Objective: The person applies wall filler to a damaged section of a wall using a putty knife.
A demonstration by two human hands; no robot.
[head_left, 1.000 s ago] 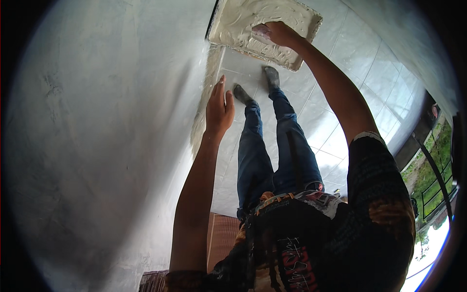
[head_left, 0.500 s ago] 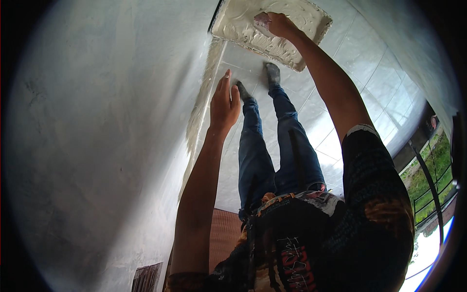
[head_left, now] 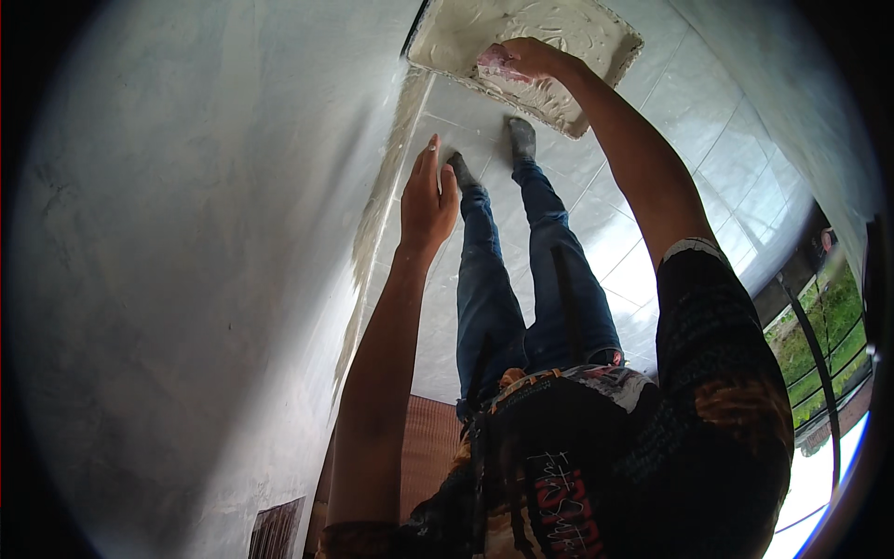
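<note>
Since the earlier frames, the right hand [head_left: 521, 63] has been shifted slightly further into the tray [head_left: 610, 42], and the left hand [head_left: 426, 200] has been raised a little higher along the wall [head_left: 186, 279]. The tray, a shallow rectangular pan filled with white plaster [head_left: 559, 23], is located on the tiled floor [head_left: 726, 177] at the upper centre of the frame, against the foot of the wall. The right hand is curled, fingers together, around a lump of the plaster inside the tray; whether a tool is gripped cannot be told. The left hand is held flat and empty, fingers extended and together, just beside the wall at centre frame. A rough white strip of plaster is seen along the wall's lower edge. The person's legs in blue jeans [head_left: 503, 298] are seen in centre frame, with both feet placed just beside the tray.
</note>
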